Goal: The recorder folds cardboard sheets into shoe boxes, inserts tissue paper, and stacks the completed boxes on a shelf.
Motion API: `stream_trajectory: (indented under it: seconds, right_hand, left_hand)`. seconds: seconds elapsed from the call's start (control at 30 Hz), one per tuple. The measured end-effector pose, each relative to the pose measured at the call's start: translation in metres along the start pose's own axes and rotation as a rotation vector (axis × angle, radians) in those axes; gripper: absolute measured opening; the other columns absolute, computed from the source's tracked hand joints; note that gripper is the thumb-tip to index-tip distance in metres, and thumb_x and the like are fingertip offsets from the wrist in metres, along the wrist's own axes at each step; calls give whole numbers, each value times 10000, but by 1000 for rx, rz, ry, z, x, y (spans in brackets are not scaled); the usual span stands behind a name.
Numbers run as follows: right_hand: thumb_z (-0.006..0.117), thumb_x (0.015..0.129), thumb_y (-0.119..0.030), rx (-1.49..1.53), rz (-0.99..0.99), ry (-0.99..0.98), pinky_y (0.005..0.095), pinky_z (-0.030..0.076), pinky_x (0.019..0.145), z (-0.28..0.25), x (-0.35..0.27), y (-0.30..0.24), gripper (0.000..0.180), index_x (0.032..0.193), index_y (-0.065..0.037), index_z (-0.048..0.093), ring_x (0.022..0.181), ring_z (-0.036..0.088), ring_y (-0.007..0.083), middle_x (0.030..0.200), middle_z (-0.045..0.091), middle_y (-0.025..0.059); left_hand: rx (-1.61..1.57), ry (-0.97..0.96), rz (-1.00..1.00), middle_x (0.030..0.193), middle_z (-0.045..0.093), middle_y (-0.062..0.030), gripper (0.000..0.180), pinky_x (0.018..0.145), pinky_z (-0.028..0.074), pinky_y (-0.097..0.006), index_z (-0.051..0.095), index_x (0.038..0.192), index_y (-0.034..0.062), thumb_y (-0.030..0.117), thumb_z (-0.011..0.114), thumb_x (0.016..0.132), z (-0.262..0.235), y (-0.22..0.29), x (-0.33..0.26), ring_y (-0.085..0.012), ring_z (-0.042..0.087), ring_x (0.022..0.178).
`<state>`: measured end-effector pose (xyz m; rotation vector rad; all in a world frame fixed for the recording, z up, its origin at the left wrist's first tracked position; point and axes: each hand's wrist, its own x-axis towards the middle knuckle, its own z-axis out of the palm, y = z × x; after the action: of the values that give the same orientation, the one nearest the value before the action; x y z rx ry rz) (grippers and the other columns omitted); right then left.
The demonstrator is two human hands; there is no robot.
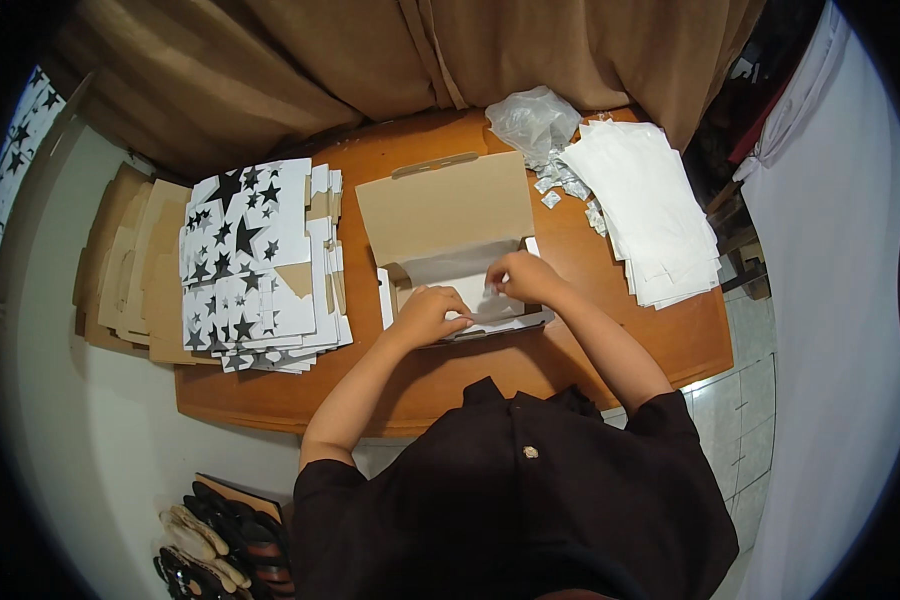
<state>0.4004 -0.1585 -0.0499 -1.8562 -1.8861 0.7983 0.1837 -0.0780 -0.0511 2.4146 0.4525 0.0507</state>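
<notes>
An open cardboard box, brown inside, stands on the table with its lid raised at the back. White paper lines its inside. At the box's near left, my left hand has its fingers drawn together on the near edge of the paper, by the front wall. My right hand reaches in over the right side. Its fingers are curled into a pinch above the paper; a small whitish bit shows at the tips, too small to name.
Flat box blanks with black stars are stacked left, beside plain brown cardboard. White paper sheets lie right. Small sachets spill near a clear plastic bag. Shoes stand below the wooden table; a brown curtain hangs behind.
</notes>
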Motion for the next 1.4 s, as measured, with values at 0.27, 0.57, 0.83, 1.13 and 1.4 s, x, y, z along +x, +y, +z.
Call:
stream_trajectory:
  seconds: [0.27, 0.57, 0.83, 1.13, 1.4]
  right_hand:
    - [591, 698, -13, -441, 37, -183, 370, 496, 681, -7, 0, -6, 229, 869, -128, 691, 793, 649, 279, 826, 674, 113]
    - [590, 738, -60, -115, -48, 490, 378, 420, 692, -29, -33, -17, 167, 866, -137, 664, 758, 634, 226, 753, 665, 60]
    - [603, 715, -80, -436, -8, 208, 422, 303, 800, 42, -25, 4, 165, 737, -198, 715, 802, 586, 196, 711, 660, 26]
    - [593, 716, -62, -391, 5, 268, 436, 281, 828, 38, -33, 4, 153, 754, -156, 708, 864, 553, 181, 730, 662, 21]
    - [638, 720, -133, 115, -147, 709, 405, 275, 810, -16, -61, -46, 104, 802, -161, 695, 775, 550, 130, 765, 661, -39]
  left_hand:
    - [79, 14, -3, 910, 623, -46, 262, 816, 383, -373, 694, 805, 91, 350, 679, 768, 4, -12, 20, -233, 563, 922]
    - [474, 327, 219, 1005, 526, -59, 575, 858, 335, -375, 562, 1161, 173, 316, 765, 642, 27, -19, 55, -227, 498, 1002]
    - [518, 555, 116, 1086, 479, -61, 661, 887, 274, -481, 461, 1278, 201, 236, 740, 680, 3, -12, 50, -224, 449, 1073]
    - [434, 323, 224, 797, 594, -10, 175, 777, 350, -386, 641, 915, 171, 149, 668, 743, -9, -38, 23, -196, 573, 814]
    - [262, -147, 62, 989, 646, -82, 298, 840, 414, -374, 667, 1067, 165, 349, 563, 857, 3, -26, 0, -248, 581, 974]
